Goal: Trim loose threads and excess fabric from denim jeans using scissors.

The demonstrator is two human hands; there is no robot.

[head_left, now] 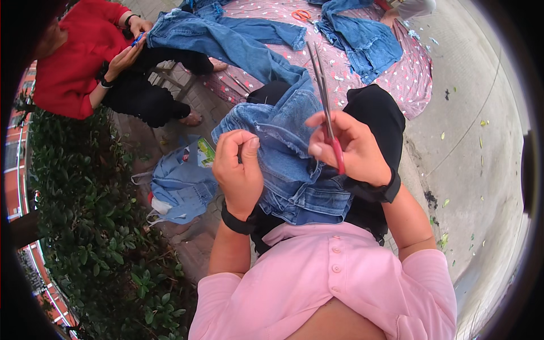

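Observation:
A pair of blue jeans (289,127) lies bunched across my lap, one leg stretching forward toward the cloth. My right hand (360,150) grips scissors (324,96) by their red handle, above the right side of the denim. Their long metal blades point up and away from me, slightly apart at the tips. To the left, my left hand (239,170) is raised over the jeans with its fingers curled and thumb pressed against the index finger. Whatever sits in that pinch, if anything, is too small to make out.
A patterned pink cloth (416,93) ahead bears more jeans (368,45) and orange-handled scissors (301,15). At the far left sits a person in red (73,56); another person's hand (390,17) shows at the far right. A light blue bag (184,184) lies beside the hedge (107,226).

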